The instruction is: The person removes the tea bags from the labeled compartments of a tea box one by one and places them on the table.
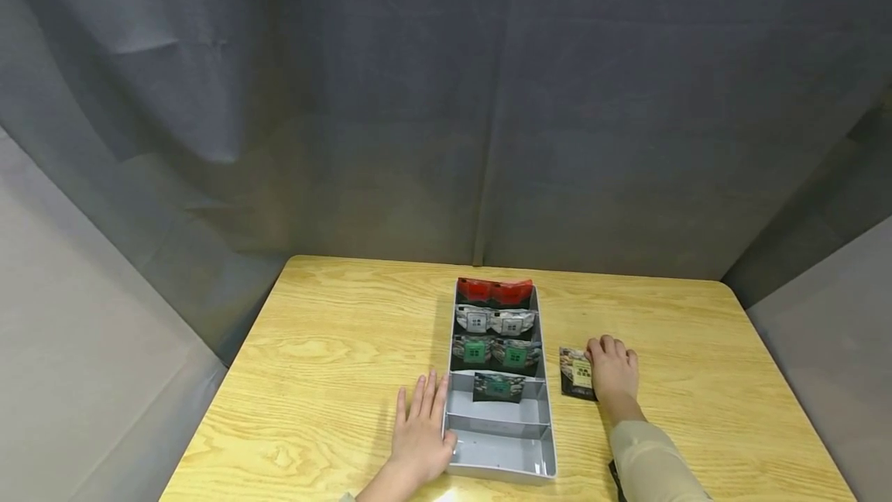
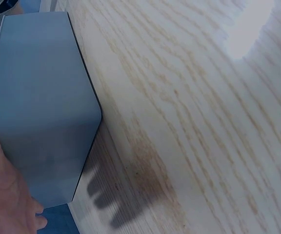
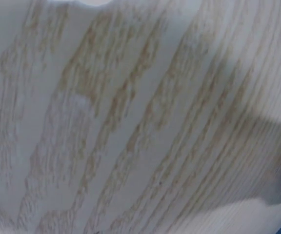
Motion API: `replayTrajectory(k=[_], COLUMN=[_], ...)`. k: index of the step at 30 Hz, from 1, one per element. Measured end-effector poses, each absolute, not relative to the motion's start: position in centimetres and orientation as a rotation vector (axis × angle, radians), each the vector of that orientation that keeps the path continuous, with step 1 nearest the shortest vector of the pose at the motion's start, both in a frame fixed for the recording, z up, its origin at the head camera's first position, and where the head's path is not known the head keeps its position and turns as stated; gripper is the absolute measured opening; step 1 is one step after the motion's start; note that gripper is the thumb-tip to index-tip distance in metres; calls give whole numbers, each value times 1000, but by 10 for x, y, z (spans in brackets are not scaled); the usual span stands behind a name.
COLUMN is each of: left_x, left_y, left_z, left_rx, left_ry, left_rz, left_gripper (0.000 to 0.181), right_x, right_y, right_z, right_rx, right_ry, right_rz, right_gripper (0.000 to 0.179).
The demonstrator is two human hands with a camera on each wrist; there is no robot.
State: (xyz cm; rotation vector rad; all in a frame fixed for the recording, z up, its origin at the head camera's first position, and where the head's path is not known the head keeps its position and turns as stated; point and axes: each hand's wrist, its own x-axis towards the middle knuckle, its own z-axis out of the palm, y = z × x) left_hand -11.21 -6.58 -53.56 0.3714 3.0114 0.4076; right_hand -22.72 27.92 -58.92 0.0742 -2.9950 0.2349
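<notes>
A long grey divided box (image 1: pixel 498 475) stands on the table, its compartments in a row from back to front. My left hand (image 1: pixel 421 440) rests along its left side near the front, fingers straight, thumb at the rim. The left wrist view shows the box's outer wall (image 2: pixel 43 87) beside that hand (image 2: pixel 6 190). Right of the box, my right hand (image 1: pixel 615 370) pinches the right edge of a dark packet (image 1: pixel 575 374) with a pale yellow label; its thumb is mostly hidden. A single dark green packet (image 1: pixel 498 387) leans in the fourth compartment from the back.
Red packets (image 1: pixel 495 292), silver-white packets (image 1: pixel 495 321) and green-labelled packets (image 1: pixel 496 352) stand in pairs in the rear compartments. A dark object (image 1: pixel 615 479) shows partly under the right sleeve (image 1: pixel 651 459). Grey curtains (image 1: pixel 390 115) hang behind the wooden table (image 1: pixel 334 362).
</notes>
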Motion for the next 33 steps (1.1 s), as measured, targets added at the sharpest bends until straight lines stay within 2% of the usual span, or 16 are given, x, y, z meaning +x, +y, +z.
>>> replayTrajectory(k=[13,26,33], left_x=[-113,-113,-113], left_y=[-66,-65,-65], left_z=[-535,-535,-539], left_rx=[365,361,353], left_ry=[2993,2991,2992], left_rz=[408,432,409], left_gripper=[77,76,78], right_x=[-227,-222,-212], right_y=[280,266,244], right_z=[-584,-556,-536], right_rx=[98,23,158], right_ry=[-3007,-2765,-2490], right_rz=[219,360,458], right_gripper=[13,22,22])
